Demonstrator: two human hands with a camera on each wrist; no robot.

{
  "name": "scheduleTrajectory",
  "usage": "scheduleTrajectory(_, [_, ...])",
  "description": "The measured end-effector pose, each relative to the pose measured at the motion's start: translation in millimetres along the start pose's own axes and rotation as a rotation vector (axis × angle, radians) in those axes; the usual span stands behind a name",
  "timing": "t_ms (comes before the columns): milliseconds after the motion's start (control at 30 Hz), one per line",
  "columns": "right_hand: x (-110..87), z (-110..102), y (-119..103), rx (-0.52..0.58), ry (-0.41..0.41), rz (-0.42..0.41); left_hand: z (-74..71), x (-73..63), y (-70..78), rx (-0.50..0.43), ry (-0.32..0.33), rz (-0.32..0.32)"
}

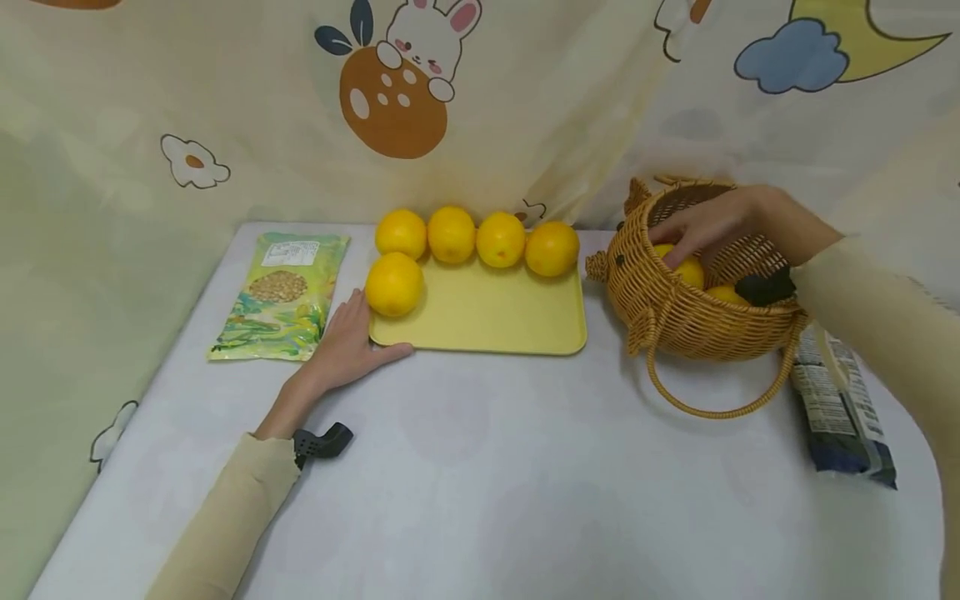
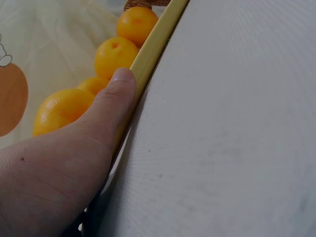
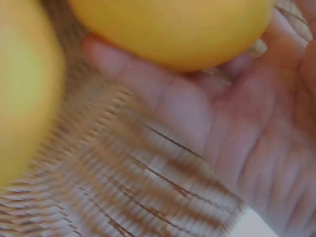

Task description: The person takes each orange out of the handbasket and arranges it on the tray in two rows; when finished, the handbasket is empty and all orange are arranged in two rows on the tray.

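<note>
My left hand (image 1: pixel 347 343) rests at the near left corner of a yellow tray (image 1: pixel 495 321), its thumb lying along the front rim and its fingers extended by the left side. On the tray, several oranges (image 1: pixel 451 235) stand in a row at the back, and another orange (image 1: pixel 394 284) sits at the left, close to my fingertips. My right hand (image 1: pixel 708 223) reaches into a wicker basket (image 1: pixel 693 321) shaped like a pig. Inside it, the fingers and thumb curl round an orange (image 3: pixel 173 29). Beside that one lies another orange (image 3: pixel 24 89) in the basket.
A green and yellow packet (image 1: pixel 277 296) lies left of the tray. Right of the basket is a dark blue and white packet (image 1: pixel 843 408), partly behind the sleeve. The basket's handle (image 1: pixel 720 412) hangs toward the front. A printed curtain (image 1: pixel 525 100) closes off the back of the table.
</note>
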State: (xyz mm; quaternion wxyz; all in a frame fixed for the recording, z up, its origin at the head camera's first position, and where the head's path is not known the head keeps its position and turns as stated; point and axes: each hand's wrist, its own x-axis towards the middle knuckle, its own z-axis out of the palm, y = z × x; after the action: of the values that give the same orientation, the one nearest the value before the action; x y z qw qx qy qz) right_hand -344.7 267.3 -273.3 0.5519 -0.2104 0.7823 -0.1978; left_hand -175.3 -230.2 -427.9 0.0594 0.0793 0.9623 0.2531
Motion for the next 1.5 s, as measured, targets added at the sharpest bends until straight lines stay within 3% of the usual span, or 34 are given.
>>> scheduleTrajectory(67, [-16.1, -1, 3, -0.022, 0.091, -0.046, 1.8, 0.3, 0.8, 0.0, -0.005, 0.005])
scheduleTrajectory(267, [-60.1, 15, 10, -0.103, 0.503, -0.147, 1.7, 2.5, 1.5, 0.002, -0.008, 0.0])
scheduleTrajectory(400, [-73.4, 33, -1, 0.049, 0.746, -0.206, 0.9, 2.8, -0.1, 0.002, -0.005, 0.002])
scheduleTrajectory(500, [-73.0, 49, -20, 0.237, 0.866, -0.297, 1.3, 2.3, -0.4, 0.004, -0.007, -0.005])
scheduleTrajectory(600, [-61.9, 67, -40, 0.449, 0.845, -0.516, 2.1, 1.2, -1.7, 0.004, -0.014, -0.011])
scheduleTrajectory(667, [-52.0, 81, -56, 0.508, 0.817, -0.583, 2.3, 1.1, -2.5, 0.001, -0.012, -0.017])
scheduleTrajectory(733, [-39.8, 94, -73, 0.496, 0.787, -0.588, 2.1, 0.9, -3.1, 0.0, -0.013, -0.016])
scheduleTrajectory(867, [-4.0, 115, -107, 0.427, 0.76, -0.502, 1.2, 0.6, -2.7, -0.003, -0.013, -0.007])
scheduleTrajectory(1100, [64.8, 125, -161, 0.628, 0.586, -0.738, 2.9, 6.7, -1.7, -0.005, 0.008, 0.006])
scheduleTrajectory(1267, [86.9, 120, -183, 0.639, 0.597, -0.773, 2.6, 7.0, -1.5, -0.002, 0.004, 0.003])
scheduleTrajectory(1500, [105.6, 114, -187, 0.697, 0.643, -0.746, 1.1, 4.4, -4.2, 0.003, -0.005, -0.006])
